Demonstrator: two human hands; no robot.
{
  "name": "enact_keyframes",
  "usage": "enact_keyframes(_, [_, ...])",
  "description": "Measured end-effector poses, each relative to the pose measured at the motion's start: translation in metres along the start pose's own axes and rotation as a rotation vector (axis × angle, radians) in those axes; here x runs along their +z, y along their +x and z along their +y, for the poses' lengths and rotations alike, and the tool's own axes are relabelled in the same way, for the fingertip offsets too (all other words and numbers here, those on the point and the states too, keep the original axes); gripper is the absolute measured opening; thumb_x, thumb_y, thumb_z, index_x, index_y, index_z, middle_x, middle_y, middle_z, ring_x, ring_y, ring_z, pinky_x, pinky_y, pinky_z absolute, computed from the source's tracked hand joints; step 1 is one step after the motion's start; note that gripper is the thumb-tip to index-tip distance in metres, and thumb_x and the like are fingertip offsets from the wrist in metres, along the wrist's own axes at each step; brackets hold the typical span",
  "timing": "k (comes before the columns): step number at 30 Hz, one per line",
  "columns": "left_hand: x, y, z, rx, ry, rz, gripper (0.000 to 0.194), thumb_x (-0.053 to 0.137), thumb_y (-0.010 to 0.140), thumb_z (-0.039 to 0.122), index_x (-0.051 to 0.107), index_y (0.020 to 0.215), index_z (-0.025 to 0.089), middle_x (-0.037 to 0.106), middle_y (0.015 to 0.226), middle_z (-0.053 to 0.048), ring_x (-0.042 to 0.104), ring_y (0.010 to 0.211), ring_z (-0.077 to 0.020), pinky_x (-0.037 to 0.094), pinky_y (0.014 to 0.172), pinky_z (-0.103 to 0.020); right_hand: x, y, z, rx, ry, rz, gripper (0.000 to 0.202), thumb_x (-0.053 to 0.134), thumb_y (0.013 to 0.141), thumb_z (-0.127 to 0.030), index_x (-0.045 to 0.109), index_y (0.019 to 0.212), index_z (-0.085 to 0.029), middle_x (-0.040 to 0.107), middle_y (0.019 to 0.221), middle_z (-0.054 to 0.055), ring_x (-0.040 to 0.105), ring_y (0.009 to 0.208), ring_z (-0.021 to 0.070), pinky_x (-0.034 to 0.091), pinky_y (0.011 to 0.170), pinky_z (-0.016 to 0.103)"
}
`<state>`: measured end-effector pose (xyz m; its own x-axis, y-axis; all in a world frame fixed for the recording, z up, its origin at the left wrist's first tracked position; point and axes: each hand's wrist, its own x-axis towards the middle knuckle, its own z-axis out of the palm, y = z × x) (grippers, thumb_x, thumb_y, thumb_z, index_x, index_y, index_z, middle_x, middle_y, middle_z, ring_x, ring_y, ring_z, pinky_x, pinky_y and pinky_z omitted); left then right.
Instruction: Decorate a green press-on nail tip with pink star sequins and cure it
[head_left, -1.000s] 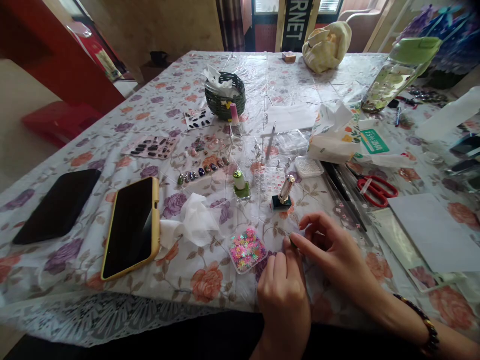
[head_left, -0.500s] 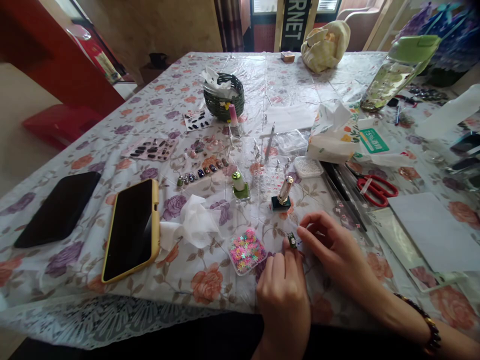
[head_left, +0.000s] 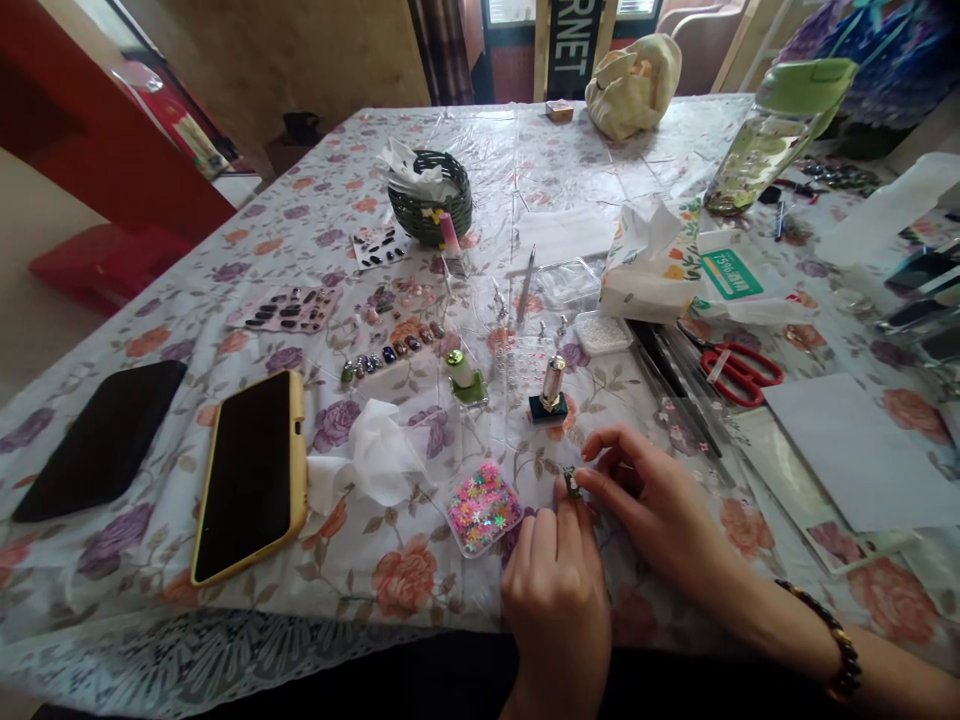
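Note:
My left hand (head_left: 556, 575) rests on the tablecloth with its fingers curled in. At its fingertips is a small dark green false nail (head_left: 572, 484) with white decoration; how it is held underneath is hidden. My right hand (head_left: 645, 495) reaches in from the right, fingers bent and apart. Its thumb tip touches the nail's edge or lies right beside it. Left of my hands lies a clear box of pink and multicoloured flower sequins (head_left: 484, 508). Beyond them stand a nail polish bottle on a dark base (head_left: 549, 404) and a green-and-white polish bottle (head_left: 465, 378).
Two phones, one black (head_left: 101, 440) and one yellow-cased (head_left: 251, 475), lie at left beside a crumpled tissue (head_left: 382, 450). Red-handled scissors (head_left: 742, 375), a tissue pack (head_left: 652, 265) and a white sheet (head_left: 855, 450) are at right. A row of painted nails (head_left: 397, 350) lies mid-table.
My right thumb has moved in towards the green nail, closing the small gap. The whole view has shifted slightly; the left hand keeps its curled pose.

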<state>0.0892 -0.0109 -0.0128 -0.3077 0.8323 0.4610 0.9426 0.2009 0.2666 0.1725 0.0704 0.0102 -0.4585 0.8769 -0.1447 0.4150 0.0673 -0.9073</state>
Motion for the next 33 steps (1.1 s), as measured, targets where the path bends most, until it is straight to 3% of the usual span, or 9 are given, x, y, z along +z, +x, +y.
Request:
enact_keyframes(11, [0.0002,0.0001,-0.0013,0.019,-0.005,0.003,0.018,0.049,0.086,0.013,0.067,0.083,0.012,0.053,0.053,0.001,0.051,0.051,-0.0136,0.036,0.05,-0.027,-0.0002,0.0003,-0.0022,-0.035,0.004,0.011,0.006,0.053,0.084,-0.022,0.05,0.089,-0.02,0.053,0.069,-0.004,0.05,0.06,0.01,0.039,0.059,0.024])
enact_keyframes(17, [0.0014,-0.0012,-0.0013,0.017,-0.004,0.013,0.022,0.051,0.084,0.013,0.064,0.066,0.014,0.052,0.053,0.0,0.051,0.05,-0.0141,0.036,0.049,-0.028,-0.0005,0.0,-0.004,-0.02,-0.021,0.009,0.013,0.057,0.082,-0.027,0.05,0.09,-0.02,0.051,0.064,-0.005,0.047,0.055,0.0093,0.036,0.054,0.023])
enact_keyframes(23, [0.0011,-0.0011,-0.0001,0.027,0.028,0.037,0.021,0.048,0.085,0.012,0.065,0.072,0.013,0.051,0.052,0.0,0.05,0.049,-0.0139,0.036,0.049,-0.027,0.0011,0.0009,-0.0028,-0.036,-0.04,0.029,0.018,0.06,0.079,-0.03,0.051,0.09,-0.02,0.051,0.067,-0.004,0.047,0.056,0.0091,0.036,0.053,0.022])
enact_keyframes(29, [0.0024,-0.0019,0.0,0.022,0.008,0.029,0.018,0.051,0.083,0.01,0.064,0.072,0.011,0.055,0.056,-0.001,0.053,0.052,-0.0148,0.038,0.05,-0.028,-0.0003,-0.0003,-0.006,-0.036,0.06,0.002,0.017,0.049,0.086,-0.036,0.049,0.087,-0.019,0.054,0.07,-0.003,0.05,0.057,0.0086,0.038,0.053,0.022])
enact_keyframes(33, [0.0016,-0.0012,0.0001,0.023,0.032,0.029,0.018,0.049,0.084,0.01,0.065,0.076,0.011,0.053,0.054,0.0,0.052,0.05,-0.0151,0.038,0.048,-0.028,0.0007,0.0004,-0.0034,-0.041,0.013,0.018,0.018,0.056,0.082,-0.034,0.05,0.089,-0.019,0.053,0.069,-0.003,0.048,0.055,0.0085,0.038,0.052,0.022])
